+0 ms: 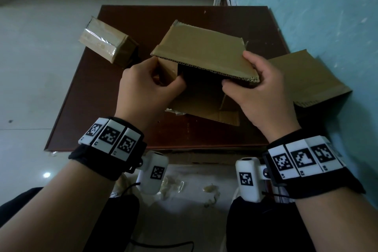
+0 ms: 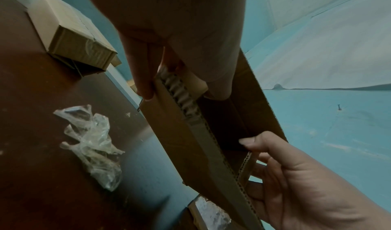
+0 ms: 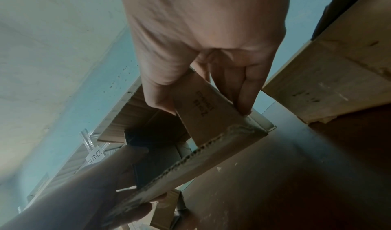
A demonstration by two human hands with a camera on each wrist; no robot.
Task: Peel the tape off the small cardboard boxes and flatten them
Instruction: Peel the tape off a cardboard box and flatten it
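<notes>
An open cardboard box (image 1: 196,47) is held above the middle of the brown table (image 1: 102,108), its open end facing me. My left hand (image 1: 165,81) pinches the box's left wall between thumb and fingers; the left wrist view shows the fingers (image 2: 146,83) on the corrugated edge of the box (image 2: 186,141). My right hand (image 1: 241,75) grips the right side, thumb inside and fingers over the top panel. In the right wrist view its fingers (image 3: 245,99) clamp a printed flap of the box (image 3: 211,116). A wad of peeled clear tape (image 2: 93,145) lies on the table under the box.
A small taped box (image 1: 106,43) sits at the table's far left corner. A larger piece of cardboard (image 1: 306,80) leans at the right against the blue wall (image 1: 327,16). Tape scraps (image 1: 173,184) lie on the floor by my knees.
</notes>
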